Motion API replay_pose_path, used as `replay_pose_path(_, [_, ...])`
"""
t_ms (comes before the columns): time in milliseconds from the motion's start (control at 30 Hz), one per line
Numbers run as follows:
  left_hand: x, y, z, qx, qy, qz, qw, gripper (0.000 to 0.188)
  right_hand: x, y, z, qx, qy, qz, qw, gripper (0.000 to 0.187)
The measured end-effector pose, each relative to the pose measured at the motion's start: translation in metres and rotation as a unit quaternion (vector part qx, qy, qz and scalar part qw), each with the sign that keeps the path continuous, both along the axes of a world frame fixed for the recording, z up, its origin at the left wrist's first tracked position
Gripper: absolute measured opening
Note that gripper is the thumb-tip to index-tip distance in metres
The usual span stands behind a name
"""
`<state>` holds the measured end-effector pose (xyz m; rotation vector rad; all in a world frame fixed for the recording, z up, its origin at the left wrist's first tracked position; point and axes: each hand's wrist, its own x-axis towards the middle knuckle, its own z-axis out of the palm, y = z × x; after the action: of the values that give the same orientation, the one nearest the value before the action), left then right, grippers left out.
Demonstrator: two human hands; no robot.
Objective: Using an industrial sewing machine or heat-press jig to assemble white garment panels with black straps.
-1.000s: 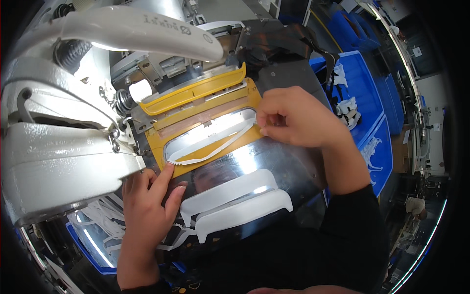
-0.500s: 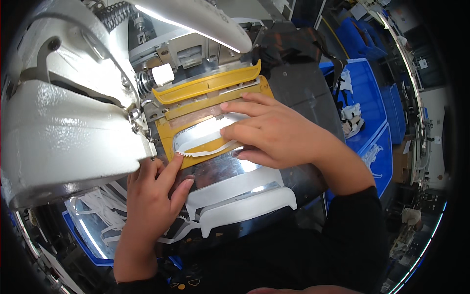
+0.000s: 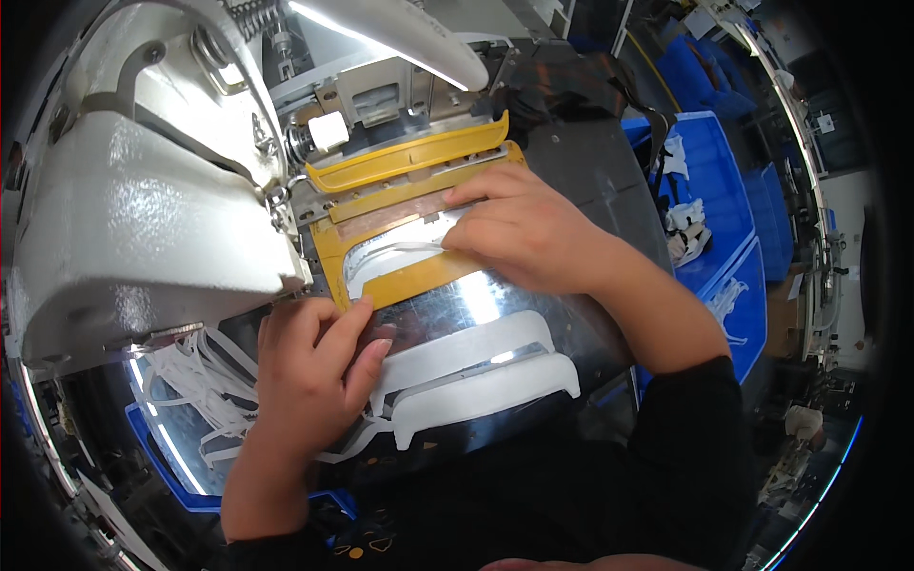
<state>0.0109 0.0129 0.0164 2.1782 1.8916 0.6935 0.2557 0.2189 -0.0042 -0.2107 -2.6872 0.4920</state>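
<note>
A yellow template (image 3: 419,280) with a long curved opening lies flat on the shiny metal bed, beside the white sewing machine head (image 3: 152,209). In the opening lies a narrow white fabric strip (image 3: 390,248), bowed upward. My right hand (image 3: 533,228) is closed over the opening's right part, thumb and fingertips pinching the strip's right end; another finger reaches to the template's upper bar. My left hand (image 3: 319,371) rests at the template's lower left corner, index finger stretched onto its edge, thumb apart, holding nothing visible. Its other fingers are partly hidden.
Two curved white fabric pieces (image 3: 486,398) lie nearer me on the bed. Tangled white strips (image 3: 205,381) hang at the left above a blue bin. A yellow clamp bar (image 3: 409,157) stands behind the template. Blue bins (image 3: 714,181) with fabric items stand at the right.
The strip has moved from the opening's near edge inward and now bows upward. My right fingers have drawn together on it. The left index finger has shifted slightly right, off the strip's end.
</note>
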Motion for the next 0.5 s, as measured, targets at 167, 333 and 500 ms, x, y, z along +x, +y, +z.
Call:
replay_pose_path(167, [0.022,0.007,0.02,-0.005,0.035,-0.052,0.998,0.048,-0.007,0.007,-0.012,0.048,0.05,-0.046,0.997,0.025])
replay_pose_path(333, [0.032,0.034,0.005,-0.019,0.109,-0.052,0.992,0.069,-0.009,0.008,-0.015,0.066,0.043,-0.059,0.995,0.022])
replay_pose_path(500, [0.03,0.045,-0.016,-0.018,0.132,-0.027,0.991,0.072,-0.007,0.008,-0.012,0.06,0.047,-0.063,0.995,0.023])
